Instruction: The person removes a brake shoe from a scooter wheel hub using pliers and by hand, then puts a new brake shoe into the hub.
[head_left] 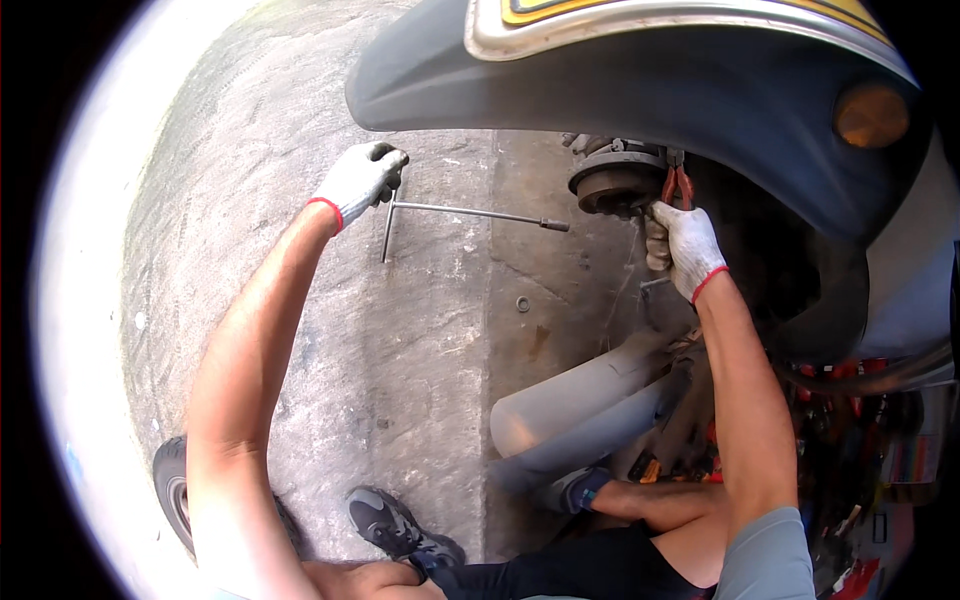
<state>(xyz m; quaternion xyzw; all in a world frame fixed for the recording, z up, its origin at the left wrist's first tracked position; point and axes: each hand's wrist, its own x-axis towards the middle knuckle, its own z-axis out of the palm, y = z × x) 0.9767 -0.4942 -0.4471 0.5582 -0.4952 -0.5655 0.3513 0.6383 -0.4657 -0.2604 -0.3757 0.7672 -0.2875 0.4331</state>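
Observation:
My left hand, in a white glove with a red cuff, is closed on one end of the crossbar of a T-handle socket wrench. The wrench's long shaft points right, its dark socket end toward the wheel hub. My right hand, gloved alike, grips red-handled pliers. Their jaws reach up against a round, rusty brake drum or hub under the dark fender. My glove hides the lower ends of the plier handles, and the jaw tips are hard to make out.
A grey muffler-like cylinder lies below the hub. A small ring or nut rests on the concrete ground. Several tools and boxes crowd the lower right. A small tyre stands at lower left, near my shoe.

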